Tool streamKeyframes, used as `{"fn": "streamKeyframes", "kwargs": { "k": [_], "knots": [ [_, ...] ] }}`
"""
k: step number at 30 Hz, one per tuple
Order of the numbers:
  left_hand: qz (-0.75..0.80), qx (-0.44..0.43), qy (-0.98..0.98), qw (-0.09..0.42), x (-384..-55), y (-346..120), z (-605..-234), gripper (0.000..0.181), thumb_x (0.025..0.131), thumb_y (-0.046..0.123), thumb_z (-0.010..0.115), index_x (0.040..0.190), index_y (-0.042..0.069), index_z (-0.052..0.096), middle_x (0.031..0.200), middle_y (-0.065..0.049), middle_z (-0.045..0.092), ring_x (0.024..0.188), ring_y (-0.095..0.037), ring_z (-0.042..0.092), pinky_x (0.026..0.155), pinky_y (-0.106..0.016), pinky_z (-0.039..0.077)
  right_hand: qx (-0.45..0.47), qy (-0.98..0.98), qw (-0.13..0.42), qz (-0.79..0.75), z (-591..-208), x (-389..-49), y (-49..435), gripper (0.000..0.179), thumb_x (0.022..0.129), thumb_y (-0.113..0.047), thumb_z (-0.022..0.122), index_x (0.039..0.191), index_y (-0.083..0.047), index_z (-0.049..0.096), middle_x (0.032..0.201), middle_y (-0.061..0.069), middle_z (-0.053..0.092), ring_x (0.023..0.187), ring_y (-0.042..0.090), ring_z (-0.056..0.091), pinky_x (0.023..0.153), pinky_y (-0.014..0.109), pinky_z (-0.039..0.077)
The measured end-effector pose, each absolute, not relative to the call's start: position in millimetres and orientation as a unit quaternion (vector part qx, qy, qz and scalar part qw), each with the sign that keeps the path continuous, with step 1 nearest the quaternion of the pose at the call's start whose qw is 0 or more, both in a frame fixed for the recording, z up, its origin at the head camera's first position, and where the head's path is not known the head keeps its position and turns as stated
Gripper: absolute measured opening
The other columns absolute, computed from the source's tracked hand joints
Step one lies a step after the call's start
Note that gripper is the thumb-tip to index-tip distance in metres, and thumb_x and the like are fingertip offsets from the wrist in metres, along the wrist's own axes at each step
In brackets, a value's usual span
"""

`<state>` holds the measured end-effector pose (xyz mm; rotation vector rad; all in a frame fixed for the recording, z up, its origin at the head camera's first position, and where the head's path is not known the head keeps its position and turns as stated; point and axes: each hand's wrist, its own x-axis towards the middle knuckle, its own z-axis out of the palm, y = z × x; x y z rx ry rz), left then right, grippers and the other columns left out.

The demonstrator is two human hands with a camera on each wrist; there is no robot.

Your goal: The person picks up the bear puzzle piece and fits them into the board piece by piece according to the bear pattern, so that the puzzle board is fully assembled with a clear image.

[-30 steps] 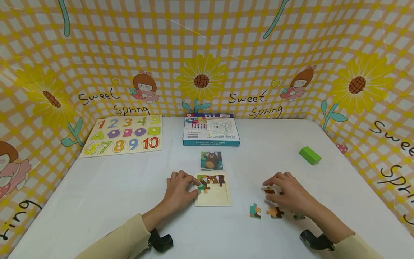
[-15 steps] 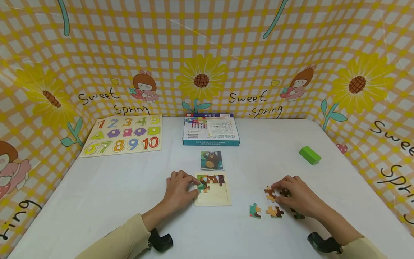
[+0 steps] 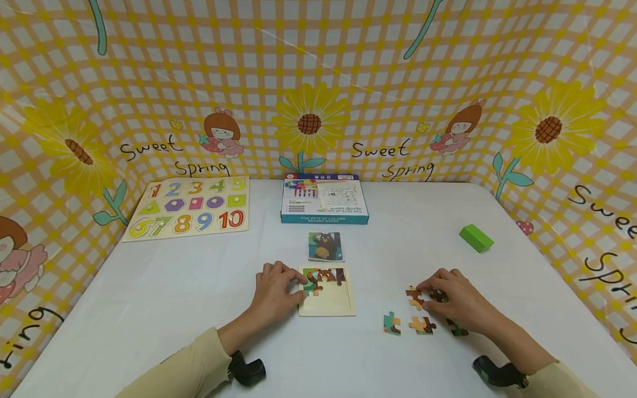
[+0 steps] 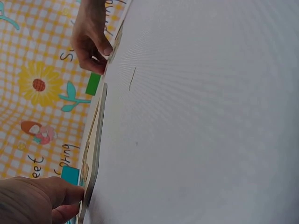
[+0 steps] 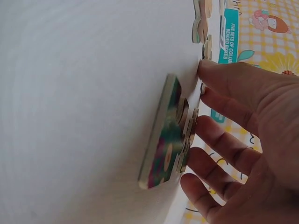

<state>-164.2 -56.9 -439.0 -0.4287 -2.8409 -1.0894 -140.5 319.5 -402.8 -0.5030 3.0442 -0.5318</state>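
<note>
At the table's middle lies a wooden puzzle tray (image 3: 330, 304), its upper part filled with pieces of a bear picture. My left hand (image 3: 276, 290) holds the tray's left edge with thumb and forefinger. To the right, a brown puzzle piece (image 3: 414, 298) lies flat, and my right hand (image 3: 460, 298) pinches its right side between thumb and forefinger. In the right wrist view, the right hand's (image 5: 252, 116) other fingers stay spread above more pieces. Nearby lie a teal puzzle piece (image 3: 391, 323), a tan and brown puzzle piece (image 3: 422, 326) and dark pieces partly hidden under the right hand.
A bear picture card (image 3: 325, 246) lies just behind the tray. Farther back are a teal-edged box (image 3: 325, 200) and a number board (image 3: 189, 209). Toward the right stands a green block (image 3: 476, 237). Checked cloth (image 3: 308, 66) forms walls around the table.
My right hand shifted slightly right and nearer over the first half second, uncovering more of the brown piece, then stayed nearly still. My left hand remains at the tray's edge.
</note>
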Motion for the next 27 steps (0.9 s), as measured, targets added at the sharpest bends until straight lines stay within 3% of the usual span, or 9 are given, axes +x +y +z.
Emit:
{"fn": "streamKeyframes", "kwargs": {
  "k": [12,27],
  "knots": [
    [-0.355,-0.141,-0.924,0.037,-164.8,-57.2,-439.4,0.015,0.074,0.023,0.073,0.088,0.022,0.071,0.089,0.000,0.051,0.088,-0.017,0.037,0.077,-0.038,0.025,-0.168,0.965,-0.005,-0.200,-396.1,-138.0,303.4,0.026,0.078,-0.027,0.075,0.102,-0.018,0.069,0.097,-0.005,0.061,0.089,0.013,0.042,0.068,0.025,0.038],
    [-0.356,-0.137,-0.924,0.035,-164.7,-56.2,-439.6,0.015,0.074,0.021,0.073,0.088,0.021,0.072,0.089,0.000,0.050,0.089,-0.018,0.037,0.078,-0.039,0.025,-0.171,0.962,-0.003,-0.212,-391.0,-148.4,223.3,0.023,0.077,-0.021,0.075,0.099,-0.016,0.070,0.094,-0.002,0.062,0.095,0.016,0.047,0.077,0.033,0.043]
  ]
}}
